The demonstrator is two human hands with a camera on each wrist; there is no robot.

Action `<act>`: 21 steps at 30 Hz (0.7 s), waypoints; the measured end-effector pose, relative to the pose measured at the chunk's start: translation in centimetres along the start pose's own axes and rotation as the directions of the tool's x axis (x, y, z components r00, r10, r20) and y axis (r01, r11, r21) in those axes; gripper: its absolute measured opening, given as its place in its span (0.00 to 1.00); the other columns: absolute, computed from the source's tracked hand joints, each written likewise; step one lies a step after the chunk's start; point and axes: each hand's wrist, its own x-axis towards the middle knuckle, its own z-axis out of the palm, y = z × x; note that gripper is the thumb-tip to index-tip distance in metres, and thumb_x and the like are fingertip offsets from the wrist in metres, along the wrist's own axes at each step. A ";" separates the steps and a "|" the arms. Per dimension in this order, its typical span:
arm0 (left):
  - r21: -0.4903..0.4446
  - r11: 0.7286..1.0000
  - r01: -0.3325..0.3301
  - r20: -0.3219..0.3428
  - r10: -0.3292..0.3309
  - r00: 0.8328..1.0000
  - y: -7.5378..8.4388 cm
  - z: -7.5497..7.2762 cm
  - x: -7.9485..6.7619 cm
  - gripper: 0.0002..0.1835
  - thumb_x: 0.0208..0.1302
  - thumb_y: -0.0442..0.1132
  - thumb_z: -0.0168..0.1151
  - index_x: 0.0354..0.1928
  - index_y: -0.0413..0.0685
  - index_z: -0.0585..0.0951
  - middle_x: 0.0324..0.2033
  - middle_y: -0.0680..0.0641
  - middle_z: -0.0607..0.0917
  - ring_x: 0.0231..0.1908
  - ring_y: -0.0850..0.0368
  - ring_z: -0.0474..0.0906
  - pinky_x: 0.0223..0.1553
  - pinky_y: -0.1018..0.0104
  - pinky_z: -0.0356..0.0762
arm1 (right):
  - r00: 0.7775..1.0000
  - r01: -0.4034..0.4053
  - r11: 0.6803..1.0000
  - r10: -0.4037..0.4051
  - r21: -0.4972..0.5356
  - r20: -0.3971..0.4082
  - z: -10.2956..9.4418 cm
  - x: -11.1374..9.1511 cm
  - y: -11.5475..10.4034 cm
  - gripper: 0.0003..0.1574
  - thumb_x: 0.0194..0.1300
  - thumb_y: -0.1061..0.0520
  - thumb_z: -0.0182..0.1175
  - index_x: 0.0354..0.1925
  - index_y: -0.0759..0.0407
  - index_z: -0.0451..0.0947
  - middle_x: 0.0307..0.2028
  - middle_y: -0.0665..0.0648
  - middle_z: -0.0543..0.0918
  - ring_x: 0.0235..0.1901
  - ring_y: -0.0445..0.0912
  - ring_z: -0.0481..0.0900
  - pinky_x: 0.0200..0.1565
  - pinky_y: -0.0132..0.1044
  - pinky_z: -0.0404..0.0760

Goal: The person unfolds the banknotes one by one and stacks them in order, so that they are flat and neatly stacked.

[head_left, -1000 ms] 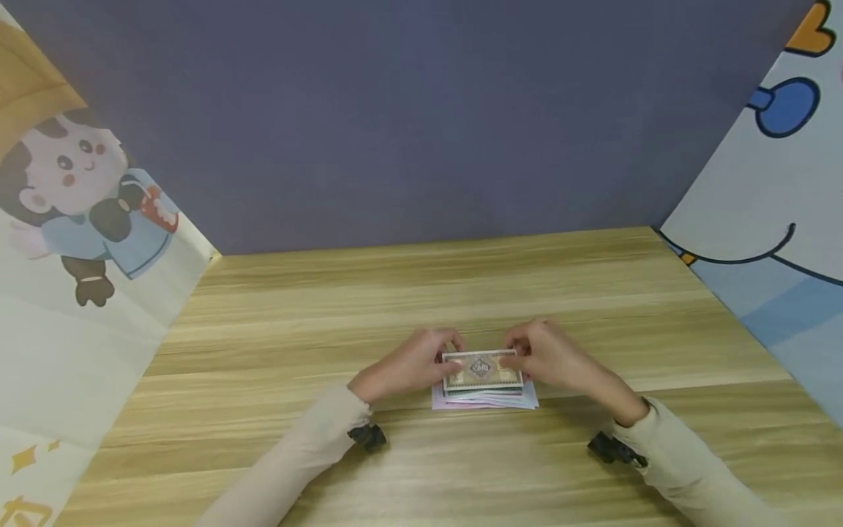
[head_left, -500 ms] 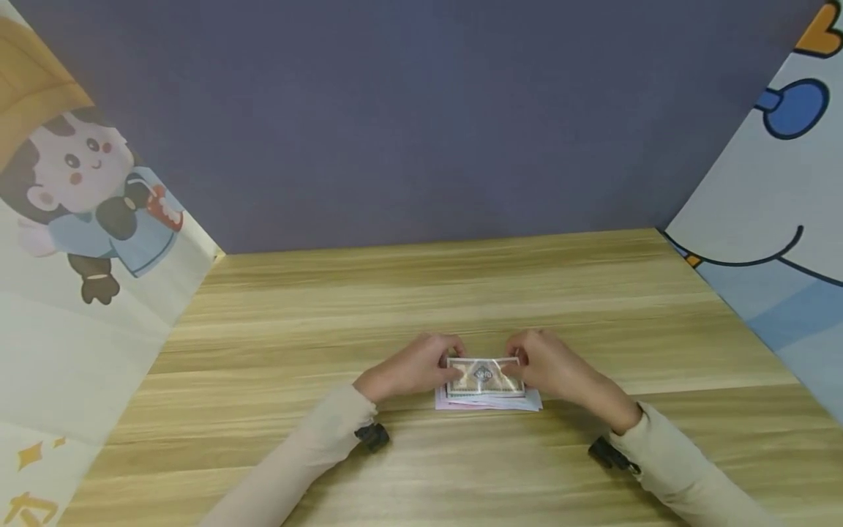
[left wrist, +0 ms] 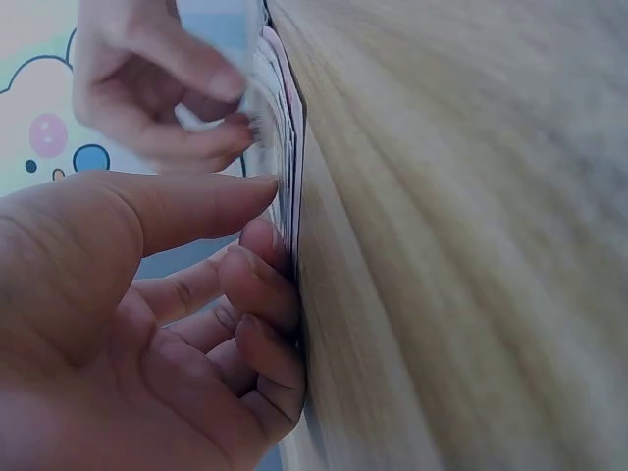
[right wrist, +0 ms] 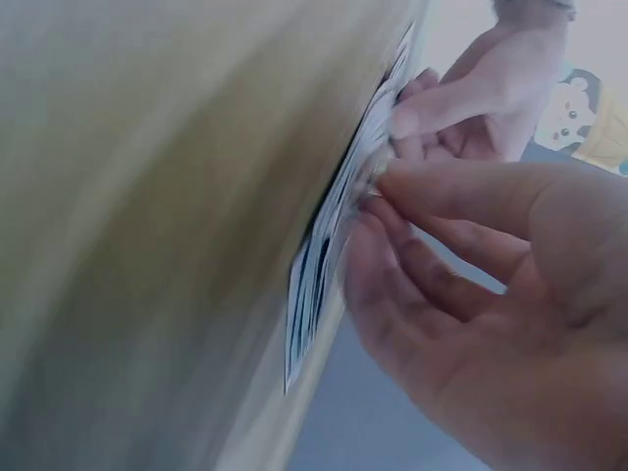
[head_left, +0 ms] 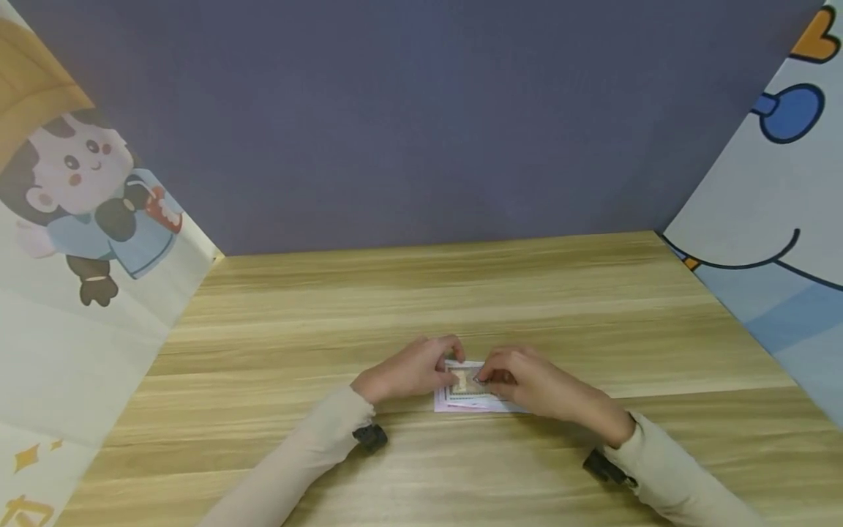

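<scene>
A small stack of banknotes (head_left: 469,391) lies on the wooden table, with a tan, patterned note on top and paler, pinkish ones fanned out below it. My left hand (head_left: 411,368) grips the stack's left end, thumb on top and fingers curled at the far edge. Over the middle of the top note, my right hand (head_left: 536,384) has its thumb and fingertips brought together in a pinch on the note. That hand covers the stack's right part in the head view. In the right wrist view the layered edges of the banknotes (right wrist: 319,280) show beside the fingers.
The wooden table (head_left: 329,307) stretches around the stack and meets a dark grey-blue panel (head_left: 421,132) at the back. White side walls with cartoon prints (head_left: 99,205) stand at left and right.
My right hand has moved left from the right end of the banknotes to the middle of the top note. Both hands had lowered the note onto the stack before. The left hand keeps its grip.
</scene>
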 end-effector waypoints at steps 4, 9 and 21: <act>-0.038 0.999 0.007 0.019 -0.006 1.000 -0.1 0.0 -0.2 0.14 0.68 0.37 0.64 0.53 0.47 0.76 0.19 0.54 0.77 0.18 0.66 0.69 0.25 0.73 0.68 | 0.996 -0.009 0.996 0.001 0.088 0.091 0.1 -0.2 -0.2 0.15 0.65 0.69 0.62 0.49 0.59 0.83 0.43 0.51 0.82 0.42 0.43 0.81 0.43 0.32 0.82; -0.065 0.998 0.020 0.029 -0.018 0.999 -0.1 0.0 -0.3 0.14 0.67 0.37 0.64 0.53 0.47 0.76 0.20 0.53 0.77 0.18 0.66 0.68 0.21 0.73 0.67 | 0.994 -0.031 0.995 0.021 0.095 0.107 0.1 -0.2 -0.5 0.17 0.66 0.70 0.59 0.51 0.61 0.82 0.45 0.52 0.81 0.44 0.46 0.81 0.44 0.33 0.82; -0.077 0.997 0.021 0.041 -0.018 0.999 -0.4 0.0 0.1 0.15 0.67 0.38 0.65 0.53 0.47 0.76 0.22 0.51 0.77 0.19 0.65 0.69 0.21 0.73 0.68 | 0.994 -0.066 0.992 0.056 0.107 0.093 0.0 -0.4 -0.4 0.17 0.66 0.73 0.55 0.51 0.63 0.79 0.45 0.54 0.81 0.43 0.46 0.80 0.42 0.32 0.82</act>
